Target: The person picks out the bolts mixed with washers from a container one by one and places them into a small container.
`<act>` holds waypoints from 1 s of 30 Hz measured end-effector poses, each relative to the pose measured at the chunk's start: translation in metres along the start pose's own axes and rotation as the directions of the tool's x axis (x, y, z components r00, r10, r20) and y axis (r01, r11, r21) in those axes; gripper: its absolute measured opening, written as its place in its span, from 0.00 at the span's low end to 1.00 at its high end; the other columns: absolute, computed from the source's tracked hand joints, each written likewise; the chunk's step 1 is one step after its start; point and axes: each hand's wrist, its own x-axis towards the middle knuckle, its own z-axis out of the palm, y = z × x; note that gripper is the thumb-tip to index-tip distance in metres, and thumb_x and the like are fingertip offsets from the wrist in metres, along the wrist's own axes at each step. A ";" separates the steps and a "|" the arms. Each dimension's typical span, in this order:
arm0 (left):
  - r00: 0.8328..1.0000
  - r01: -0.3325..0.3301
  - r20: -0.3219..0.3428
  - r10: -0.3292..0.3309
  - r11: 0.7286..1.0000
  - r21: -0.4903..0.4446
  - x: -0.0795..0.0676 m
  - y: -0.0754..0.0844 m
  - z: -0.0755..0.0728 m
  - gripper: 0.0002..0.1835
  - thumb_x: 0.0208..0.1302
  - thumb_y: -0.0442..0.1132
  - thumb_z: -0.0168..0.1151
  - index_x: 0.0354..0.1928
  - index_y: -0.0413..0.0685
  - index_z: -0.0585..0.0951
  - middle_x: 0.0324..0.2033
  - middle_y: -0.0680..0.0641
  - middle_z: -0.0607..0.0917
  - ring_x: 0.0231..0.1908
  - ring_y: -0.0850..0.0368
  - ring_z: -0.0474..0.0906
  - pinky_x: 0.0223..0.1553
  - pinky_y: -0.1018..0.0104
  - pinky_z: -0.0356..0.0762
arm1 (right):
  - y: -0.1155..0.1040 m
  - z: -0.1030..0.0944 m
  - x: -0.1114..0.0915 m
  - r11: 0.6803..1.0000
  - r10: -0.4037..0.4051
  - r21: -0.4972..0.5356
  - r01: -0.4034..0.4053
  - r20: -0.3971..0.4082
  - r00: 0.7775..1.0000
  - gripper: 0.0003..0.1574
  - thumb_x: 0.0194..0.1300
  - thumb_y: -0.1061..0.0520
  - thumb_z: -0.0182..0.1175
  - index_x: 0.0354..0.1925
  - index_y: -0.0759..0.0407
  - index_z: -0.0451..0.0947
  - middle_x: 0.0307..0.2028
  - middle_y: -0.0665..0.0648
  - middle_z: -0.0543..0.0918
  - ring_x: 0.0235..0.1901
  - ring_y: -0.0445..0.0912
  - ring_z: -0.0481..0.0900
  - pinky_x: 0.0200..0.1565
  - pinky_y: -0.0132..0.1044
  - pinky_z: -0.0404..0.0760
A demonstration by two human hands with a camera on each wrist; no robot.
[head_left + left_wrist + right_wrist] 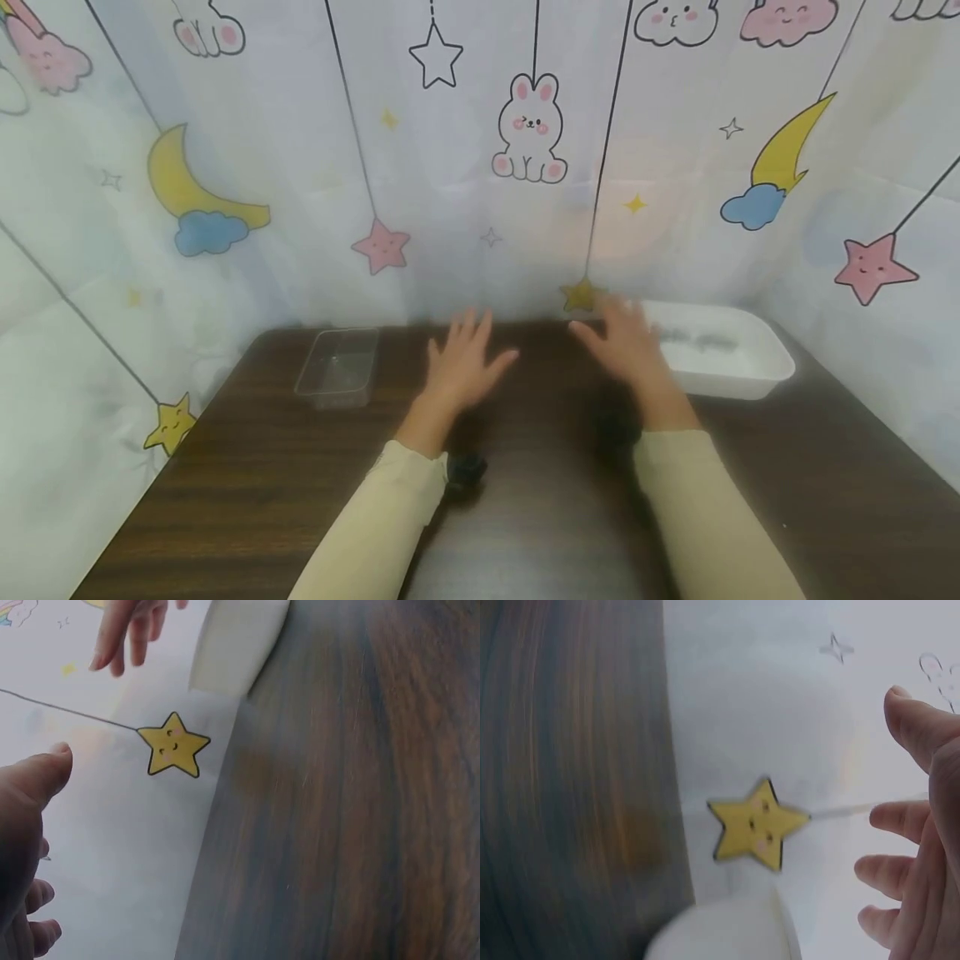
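Note:
Above the far middle of the table, my left hand is spread with its thumb out and holds nothing. The right hand, blurred, is also spread and bare, close beside a white tub at the back right. Small dark items lie in that tub; their kind is blurred. A clear plastic box stands at the back left, left of my left hand. In the left wrist view the left thumb and the fingers of the other hand show apart. The right wrist view shows right fingers loosely extended.
The dark wood-grain table ends at a white curtain printed with stars, moons, clouds and a rabbit. The curtain also hangs along both sides. A dark wrist device sits under the left cuff, another by the right wrist.

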 end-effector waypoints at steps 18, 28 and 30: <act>0.993 -0.109 0.011 0.121 0.931 -0.349 0.000 0.059 0.023 0.42 0.69 0.69 0.45 0.78 0.57 0.53 0.78 0.46 0.49 0.76 0.44 0.48 0.72 0.34 0.46 | 0.101 -0.059 -0.026 0.995 0.091 -0.018 -0.094 -0.136 0.987 0.43 0.71 0.31 0.47 0.62 0.66 0.67 0.57 0.72 0.70 0.56 0.67 0.65 0.56 0.68 0.65; 0.985 -0.092 0.104 0.138 0.927 -0.363 -0.001 0.084 0.044 0.42 0.68 0.69 0.46 0.78 0.60 0.53 0.78 0.48 0.49 0.75 0.45 0.51 0.73 0.36 0.48 | 0.163 -0.084 -0.052 0.914 0.374 0.184 -0.362 -0.033 0.927 0.51 0.74 0.33 0.40 0.77 0.65 0.41 0.72 0.78 0.49 0.68 0.76 0.49 0.63 0.75 0.52; 0.984 -0.090 0.112 0.140 0.927 -0.365 -0.001 0.086 0.048 0.41 0.68 0.70 0.46 0.78 0.63 0.53 0.78 0.50 0.49 0.75 0.44 0.52 0.72 0.36 0.50 | 0.172 -0.086 -0.057 0.897 0.401 0.205 -0.392 -0.003 0.916 0.48 0.75 0.37 0.40 0.76 0.68 0.41 0.71 0.80 0.49 0.68 0.77 0.50 0.63 0.76 0.52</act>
